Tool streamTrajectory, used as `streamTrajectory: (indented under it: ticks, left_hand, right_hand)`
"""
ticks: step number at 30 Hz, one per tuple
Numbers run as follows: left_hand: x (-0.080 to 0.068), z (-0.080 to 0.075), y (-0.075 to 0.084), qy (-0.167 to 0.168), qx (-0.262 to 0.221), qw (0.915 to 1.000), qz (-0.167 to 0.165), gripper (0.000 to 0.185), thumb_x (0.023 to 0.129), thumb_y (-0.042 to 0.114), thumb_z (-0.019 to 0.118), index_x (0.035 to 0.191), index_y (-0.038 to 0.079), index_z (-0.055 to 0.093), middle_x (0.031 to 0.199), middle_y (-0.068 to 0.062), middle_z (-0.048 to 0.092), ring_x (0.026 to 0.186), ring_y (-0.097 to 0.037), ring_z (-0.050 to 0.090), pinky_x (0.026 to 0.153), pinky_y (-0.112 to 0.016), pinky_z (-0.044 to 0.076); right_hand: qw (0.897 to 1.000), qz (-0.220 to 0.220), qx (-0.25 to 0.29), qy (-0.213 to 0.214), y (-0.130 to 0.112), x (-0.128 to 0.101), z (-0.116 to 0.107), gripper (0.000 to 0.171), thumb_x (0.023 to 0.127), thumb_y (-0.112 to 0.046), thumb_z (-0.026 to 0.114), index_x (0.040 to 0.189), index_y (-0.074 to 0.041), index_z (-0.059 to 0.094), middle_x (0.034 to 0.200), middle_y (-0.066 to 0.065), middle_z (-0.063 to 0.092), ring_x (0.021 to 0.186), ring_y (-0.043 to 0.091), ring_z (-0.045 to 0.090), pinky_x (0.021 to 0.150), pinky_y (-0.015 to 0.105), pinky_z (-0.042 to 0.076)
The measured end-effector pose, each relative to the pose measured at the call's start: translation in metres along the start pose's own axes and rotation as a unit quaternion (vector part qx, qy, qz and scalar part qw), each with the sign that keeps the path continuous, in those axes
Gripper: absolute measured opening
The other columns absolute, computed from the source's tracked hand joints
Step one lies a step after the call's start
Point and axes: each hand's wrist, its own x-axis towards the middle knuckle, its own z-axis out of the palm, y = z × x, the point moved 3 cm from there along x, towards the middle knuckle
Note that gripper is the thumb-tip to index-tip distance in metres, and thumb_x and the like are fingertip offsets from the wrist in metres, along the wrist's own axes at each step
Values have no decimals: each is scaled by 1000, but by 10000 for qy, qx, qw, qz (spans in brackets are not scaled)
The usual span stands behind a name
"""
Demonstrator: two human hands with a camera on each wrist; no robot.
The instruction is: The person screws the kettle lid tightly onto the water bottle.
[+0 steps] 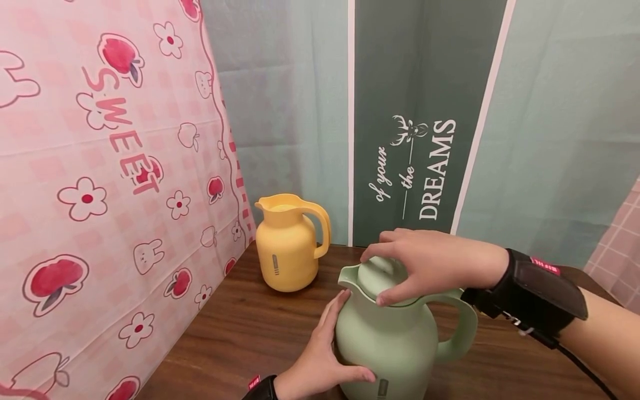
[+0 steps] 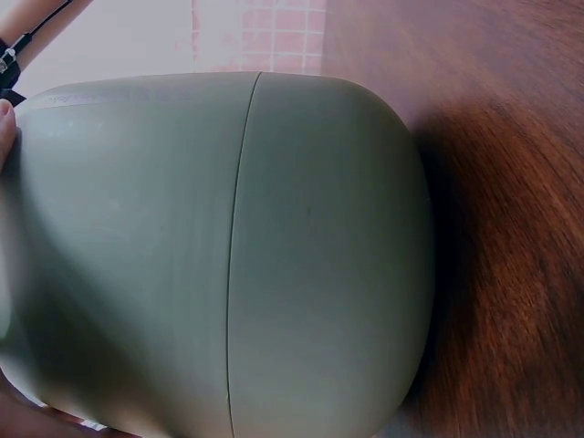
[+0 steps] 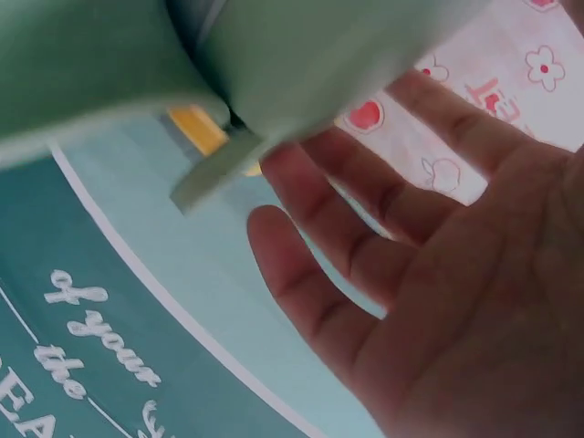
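Observation:
A pale green thermos jug [image 1: 392,344] stands upright on the table, its handle pointing right in the head view. My left hand [image 1: 320,358] holds the jug's body from the left, thumb across the front and fingers along the far side. From above, my right hand [image 1: 432,258] grips the green lid [image 1: 371,280] at the jug's mouth, thumb on the near side. Whether the lid is fully seated I cannot tell. The jug's smooth lower body [image 2: 301,228] fills much of the left wrist view. Fingers [image 3: 310,283] appear beside the lid in the right wrist view.
Behind and left of the green jug stands a yellow jug [image 1: 287,253] with its handle to the right. Both are on a dark wooden table [image 1: 235,339]. A pink patterned cloth [image 1: 115,222] hangs at left, a blue-green curtain [image 1: 280,111] behind.

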Motion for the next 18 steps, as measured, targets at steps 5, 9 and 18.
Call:
streamTrajectory:
  ticks: [5,9,18]
  left_hand:
    - [0,0,1,-22,-32,10000,-77,115,68,33,87,152,34,9,153,5,16,132,-18,31,102,-38,33]
    - [0,-1,3,-37,-118,9997,-221,116,67,31,88,152,36,9,153,7,15,133,-17,30,103,-38,31]
    - [0,0,5,-39,-60,9996,-262,117,65,32,89,151,36,10,153,8,15,134,-17,30,105,-37,30]
  right_hand:
    - [9973,-159,481,-524,1,-1,-5,63,80,-61,64,135,-32,50,125,-12,48,114,12,48,91,39,43]
    - [9923,-192,800,-930,2,-2,-8,63,82,-47,70,139,-34,46,142,-8,40,130,19,38,100,45,36]
    - [9873,-233,1055,-1168,6,-1,-8,67,77,-35,77,137,-34,49,132,-17,46,122,10,44,98,40,38]
